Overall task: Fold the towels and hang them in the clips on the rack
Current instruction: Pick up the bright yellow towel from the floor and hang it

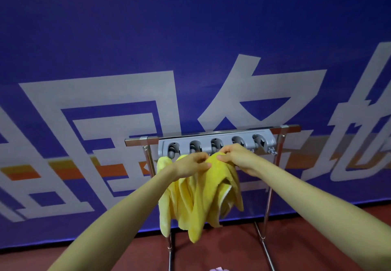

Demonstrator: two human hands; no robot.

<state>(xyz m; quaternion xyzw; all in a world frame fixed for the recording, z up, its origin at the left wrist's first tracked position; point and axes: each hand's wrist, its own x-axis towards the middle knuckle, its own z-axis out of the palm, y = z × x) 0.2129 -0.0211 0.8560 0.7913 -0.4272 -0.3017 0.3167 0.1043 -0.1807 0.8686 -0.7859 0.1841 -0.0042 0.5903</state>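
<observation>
hands, left (194, 162) and right (234, 156), pinch a yellow towel (198, 198) bunched below the grey clips (215, 143), hiding its top edge.

left hand (193, 164) + right hand (234, 157) pinch yellow towel (198, 196) | at grey clip bar (215, 141)

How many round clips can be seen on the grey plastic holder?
5, in one row along the grey plastic holder: far left, second, middle, fourth, far right. The hands partly cover some.

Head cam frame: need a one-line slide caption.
Both hands, left hand and right hand, pinch a yellow towel just below the grey clip strip on a metal rack.
</observation>
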